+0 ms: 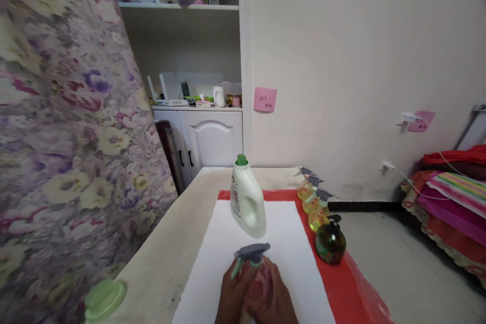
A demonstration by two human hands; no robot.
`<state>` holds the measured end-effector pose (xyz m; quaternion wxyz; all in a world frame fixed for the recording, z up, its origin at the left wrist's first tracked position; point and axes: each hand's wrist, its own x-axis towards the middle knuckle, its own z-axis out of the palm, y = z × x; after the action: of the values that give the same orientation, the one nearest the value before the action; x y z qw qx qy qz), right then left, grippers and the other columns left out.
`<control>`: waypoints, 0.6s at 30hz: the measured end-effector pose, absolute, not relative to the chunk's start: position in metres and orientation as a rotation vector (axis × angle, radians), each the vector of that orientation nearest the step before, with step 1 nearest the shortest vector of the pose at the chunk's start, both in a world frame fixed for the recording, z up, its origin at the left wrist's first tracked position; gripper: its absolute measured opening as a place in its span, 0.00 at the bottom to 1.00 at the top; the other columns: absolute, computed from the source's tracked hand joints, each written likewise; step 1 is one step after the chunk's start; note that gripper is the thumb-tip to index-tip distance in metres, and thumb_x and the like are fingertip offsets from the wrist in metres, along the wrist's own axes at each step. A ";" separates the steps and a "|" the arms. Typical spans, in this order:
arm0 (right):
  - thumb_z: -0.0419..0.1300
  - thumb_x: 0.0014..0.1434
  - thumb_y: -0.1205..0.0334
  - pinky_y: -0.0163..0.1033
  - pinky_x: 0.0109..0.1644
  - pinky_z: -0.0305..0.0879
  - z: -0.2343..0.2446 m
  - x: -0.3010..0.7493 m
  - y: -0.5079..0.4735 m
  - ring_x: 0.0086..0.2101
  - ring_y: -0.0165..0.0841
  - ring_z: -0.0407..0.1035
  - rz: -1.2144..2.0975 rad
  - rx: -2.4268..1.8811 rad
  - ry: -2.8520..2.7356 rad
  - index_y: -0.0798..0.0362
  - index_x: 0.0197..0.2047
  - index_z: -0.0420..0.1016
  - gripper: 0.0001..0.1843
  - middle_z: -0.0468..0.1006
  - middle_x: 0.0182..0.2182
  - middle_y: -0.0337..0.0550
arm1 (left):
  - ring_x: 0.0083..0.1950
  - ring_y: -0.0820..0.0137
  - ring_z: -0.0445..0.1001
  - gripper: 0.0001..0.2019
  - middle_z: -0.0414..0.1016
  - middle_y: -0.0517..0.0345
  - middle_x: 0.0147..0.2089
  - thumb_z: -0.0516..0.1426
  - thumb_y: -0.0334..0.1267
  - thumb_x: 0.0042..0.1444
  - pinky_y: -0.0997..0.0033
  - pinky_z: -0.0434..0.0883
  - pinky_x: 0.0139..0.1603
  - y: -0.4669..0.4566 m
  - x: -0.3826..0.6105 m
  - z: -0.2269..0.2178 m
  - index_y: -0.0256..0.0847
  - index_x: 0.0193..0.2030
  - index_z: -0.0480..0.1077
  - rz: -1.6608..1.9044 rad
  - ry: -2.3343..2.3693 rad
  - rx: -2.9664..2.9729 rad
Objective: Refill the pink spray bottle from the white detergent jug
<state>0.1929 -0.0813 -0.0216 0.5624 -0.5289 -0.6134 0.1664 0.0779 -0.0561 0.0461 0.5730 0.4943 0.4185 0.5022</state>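
Observation:
A pink, see-through spray bottle with a grey spray head and a pale green trigger is clasped between my two hands, low in the middle of the view. My left hand closes round its left side, below the trigger. Round the other side wraps my right hand. Just beyond stands a large, pale green detergent jug upright on a white sheet; its neck shows a green spout and no cap. The lower part of the spray bottle is hidden by my fingers.
Several spray bottles with yellowish liquid line the table's right edge, with a dark green pump bottle nearer. A red cloth lies under the sheet. At the left front sits a light green lid. A floral curtain hangs on the left.

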 end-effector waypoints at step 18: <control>0.56 0.56 0.67 0.45 0.56 0.72 -0.021 0.193 -0.081 0.52 0.42 0.73 0.386 -1.342 -1.473 0.51 0.60 0.58 0.28 0.76 0.53 0.51 | 0.50 0.56 0.77 0.16 0.82 0.51 0.46 0.58 0.47 0.55 0.62 0.74 0.51 -0.061 0.081 0.034 0.41 0.46 0.76 1.297 1.123 1.459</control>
<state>0.1930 -0.0808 -0.0211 0.5278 -0.5614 -0.6165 0.1615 0.0809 -0.0605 0.0337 0.4303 0.5848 0.4501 0.5198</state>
